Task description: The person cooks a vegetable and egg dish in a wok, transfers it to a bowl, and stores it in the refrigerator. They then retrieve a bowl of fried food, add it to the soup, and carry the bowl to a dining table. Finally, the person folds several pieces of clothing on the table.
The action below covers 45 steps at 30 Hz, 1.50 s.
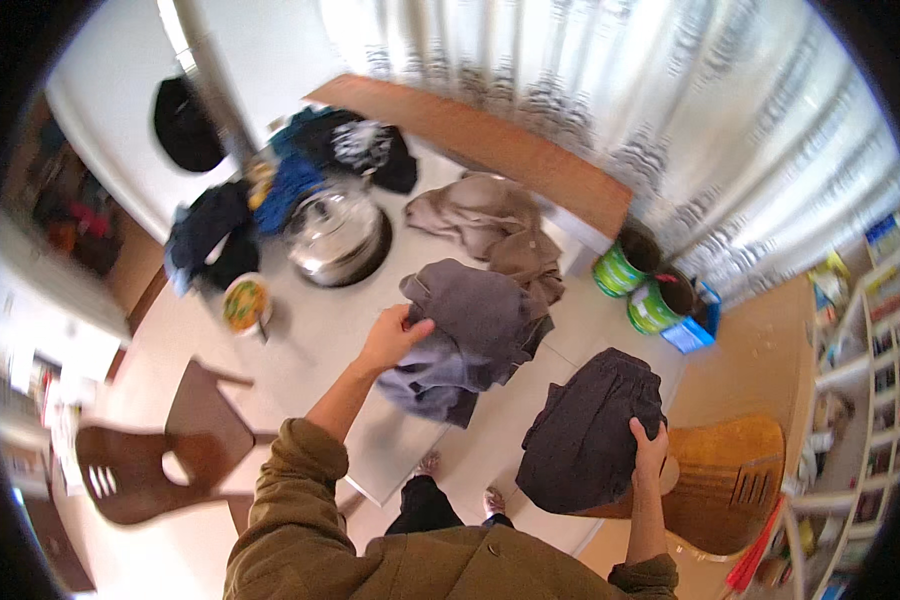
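My left hand (394,337) grips the edge of a purple-grey garment (469,315), with a lighter, blurred fabric (431,386) hanging below it. My right hand (649,446) holds a dark folded garment with a gathered waistband (592,435), off to the right over a wooden chair. Beyond the left hand's garment, a crumpled brown garment (487,214) lies on the light table (307,360). At the table's far left are piles of dark and blue clothes (289,195), one black piece bearing a white print (364,146).
A lidded metal pot (334,236) and a bowl of food (246,306) stand on the left. Green tins (652,304) and a blue box (690,334) are at right. A brown chair (131,472), a wooden chair (727,480) and loaded shelves (862,375) flank the table.
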{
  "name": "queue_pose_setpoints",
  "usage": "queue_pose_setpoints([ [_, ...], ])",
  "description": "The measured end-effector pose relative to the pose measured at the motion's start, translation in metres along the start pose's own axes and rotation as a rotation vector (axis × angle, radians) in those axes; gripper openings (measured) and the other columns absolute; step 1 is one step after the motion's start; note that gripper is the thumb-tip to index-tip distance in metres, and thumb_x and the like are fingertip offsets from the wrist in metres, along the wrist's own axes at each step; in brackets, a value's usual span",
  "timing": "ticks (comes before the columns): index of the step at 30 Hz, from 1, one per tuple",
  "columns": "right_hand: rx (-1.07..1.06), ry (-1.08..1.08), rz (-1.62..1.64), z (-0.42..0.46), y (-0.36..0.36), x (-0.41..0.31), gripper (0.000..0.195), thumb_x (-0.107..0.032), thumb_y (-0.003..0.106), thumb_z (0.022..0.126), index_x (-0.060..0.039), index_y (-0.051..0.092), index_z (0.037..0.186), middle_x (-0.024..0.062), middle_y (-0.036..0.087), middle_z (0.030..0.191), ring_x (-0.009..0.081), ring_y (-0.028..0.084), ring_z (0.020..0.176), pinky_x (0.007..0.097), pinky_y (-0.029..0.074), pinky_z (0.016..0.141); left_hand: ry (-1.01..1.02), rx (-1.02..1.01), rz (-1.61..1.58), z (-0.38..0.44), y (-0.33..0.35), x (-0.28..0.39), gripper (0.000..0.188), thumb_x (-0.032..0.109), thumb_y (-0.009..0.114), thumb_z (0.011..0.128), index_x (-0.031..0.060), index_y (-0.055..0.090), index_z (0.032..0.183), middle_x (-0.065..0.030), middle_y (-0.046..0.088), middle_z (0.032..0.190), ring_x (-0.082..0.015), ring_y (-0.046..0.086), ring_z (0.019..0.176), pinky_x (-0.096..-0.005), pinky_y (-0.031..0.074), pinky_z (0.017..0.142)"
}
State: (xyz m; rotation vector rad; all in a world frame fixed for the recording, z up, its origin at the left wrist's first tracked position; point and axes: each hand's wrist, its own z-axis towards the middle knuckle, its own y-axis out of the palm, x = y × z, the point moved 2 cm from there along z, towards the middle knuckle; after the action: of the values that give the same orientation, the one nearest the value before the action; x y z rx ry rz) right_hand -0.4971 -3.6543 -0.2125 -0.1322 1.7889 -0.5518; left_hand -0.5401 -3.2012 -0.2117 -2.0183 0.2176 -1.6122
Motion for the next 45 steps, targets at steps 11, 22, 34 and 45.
queue_pose_setpoints([
  [11, -0.686, -0.248, -0.007, -0.001, 0.017, 0.007, 0.058, -0.016, 0.067, 0.070, 0.0078, 0.039, 0.115, 0.0155, 0.047, 0.112, 0.0248, 0.047, 0.100, 0.0307, 0.037, 0.086, -0.044, 0.444, -0.818, -0.348, -0.024, 0.096, 0.013, 0.015, 0.052, 0.085, 0.0031, 0.050, 0.089, 0.0040, 0.051, 0.080, -0.0034, 0.046, 0.078, -0.0183, 0.038, 0.071],
  [22, -1.446, -0.645, -0.184, -0.169, 0.054, -0.073, 0.043, -0.021, 0.073, 0.060, -0.0004, 0.049, 0.089, 0.0044, 0.054, 0.080, 0.0150, 0.051, 0.076, 0.0271, 0.040, 0.072, -0.009, 1.384, -0.470, -0.603, -0.072, 0.105, 0.013, 0.008, 0.062, 0.076, 0.0041, 0.049, 0.075, 0.0009, 0.054, 0.068, -0.0045, 0.047, 0.062, -0.0183, 0.041, 0.058],
  [34, -1.558, -1.052, -0.188, -0.359, 0.144, -0.086, 0.043, -0.024, 0.073, 0.063, 0.0008, 0.047, 0.086, 0.0067, 0.052, 0.081, 0.0152, 0.049, 0.078, 0.0263, 0.039, 0.071, -0.838, 1.523, 1.137, -0.769, -0.147, 0.059, 0.022, 0.027, 0.053, 0.080, 0.0071, 0.044, 0.082, -0.0158, 0.055, 0.059, -0.0350, 0.055, 0.060, -0.0427, 0.040, 0.053],
  [45, -1.574, -0.974, -0.120, -0.413, 0.157, -0.101, 0.034, -0.020, 0.071, 0.064, -0.0003, 0.049, 0.082, 0.0048, 0.054, 0.075, 0.0126, 0.050, 0.071, 0.0256, 0.041, 0.068, -0.683, 2.589, 0.546, -0.957, -0.088, 0.046, 0.037, 0.030, 0.058, 0.078, -0.0065, 0.055, 0.083, -0.0144, 0.059, 0.081, -0.0218, 0.055, 0.068, -0.0350, 0.043, 0.066],
])
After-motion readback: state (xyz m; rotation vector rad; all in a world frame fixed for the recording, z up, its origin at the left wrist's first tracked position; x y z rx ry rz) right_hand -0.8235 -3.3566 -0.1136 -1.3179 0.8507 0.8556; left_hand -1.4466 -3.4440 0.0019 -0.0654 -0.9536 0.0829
